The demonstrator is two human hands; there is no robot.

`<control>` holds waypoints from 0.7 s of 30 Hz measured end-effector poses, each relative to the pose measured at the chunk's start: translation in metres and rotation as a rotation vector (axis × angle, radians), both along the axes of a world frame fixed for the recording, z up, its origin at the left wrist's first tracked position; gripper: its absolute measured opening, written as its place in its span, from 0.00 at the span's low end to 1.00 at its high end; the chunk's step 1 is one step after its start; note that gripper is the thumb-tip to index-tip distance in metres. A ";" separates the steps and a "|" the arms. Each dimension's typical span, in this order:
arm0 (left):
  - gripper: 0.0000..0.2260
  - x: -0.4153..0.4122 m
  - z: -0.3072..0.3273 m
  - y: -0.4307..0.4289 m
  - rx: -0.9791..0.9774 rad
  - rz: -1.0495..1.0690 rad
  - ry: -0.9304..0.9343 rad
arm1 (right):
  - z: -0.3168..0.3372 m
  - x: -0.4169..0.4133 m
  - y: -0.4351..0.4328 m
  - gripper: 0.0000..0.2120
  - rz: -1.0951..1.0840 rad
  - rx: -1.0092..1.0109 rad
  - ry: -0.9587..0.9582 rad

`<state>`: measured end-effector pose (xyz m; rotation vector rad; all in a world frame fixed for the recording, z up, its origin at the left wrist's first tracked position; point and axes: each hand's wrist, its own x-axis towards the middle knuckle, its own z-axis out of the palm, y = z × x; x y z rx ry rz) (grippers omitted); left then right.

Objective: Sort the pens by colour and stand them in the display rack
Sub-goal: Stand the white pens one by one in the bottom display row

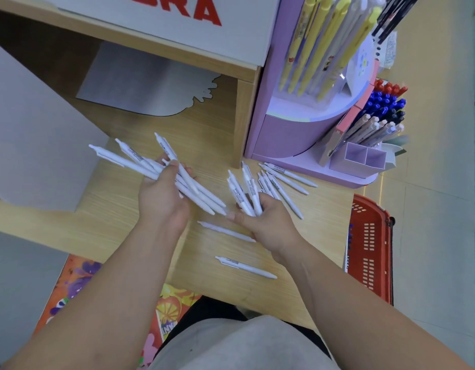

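Observation:
My left hand (161, 198) grips a fanned bundle of several white pens (140, 164) above the wooden shelf (118, 217). To its right, my right hand (265, 220) holds another bunch of white pens (247, 193) whose tips point away from me. More white pens (287, 180) lie loose on the shelf beyond that hand. Two single white pens lie nearer me, one (225, 231) partly under my right hand, the other (247, 267) by the shelf's front edge. The purple display rack (289, 134) stands at the right, with yellow pens (319, 46) upright in it.
Red, blue and dark pens (386, 102) stand in the rack's side section, beside two purple cups (362, 158). A red basket (370, 249) sits at the right below the shelf. A white box with red letters (161, 20) tops the cubby behind. Coloured packaging (166, 311) lies below.

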<state>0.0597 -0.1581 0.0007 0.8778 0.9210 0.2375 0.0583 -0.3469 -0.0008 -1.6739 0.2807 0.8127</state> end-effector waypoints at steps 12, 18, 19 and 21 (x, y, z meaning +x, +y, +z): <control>0.06 -0.013 0.010 -0.058 -0.224 -0.196 0.130 | 0.035 -0.007 -0.008 0.05 -0.061 0.109 0.039; 0.07 -0.011 0.001 -0.064 -0.406 -0.318 0.145 | 0.039 -0.005 -0.017 0.01 -0.123 0.176 0.007; 0.08 -0.012 0.000 -0.065 -0.421 -0.338 0.142 | 0.038 -0.005 -0.016 0.03 -0.107 0.152 -0.011; 0.10 -0.014 -0.002 -0.068 -0.433 -0.360 0.137 | 0.034 -0.002 -0.016 0.09 -0.076 0.068 -0.040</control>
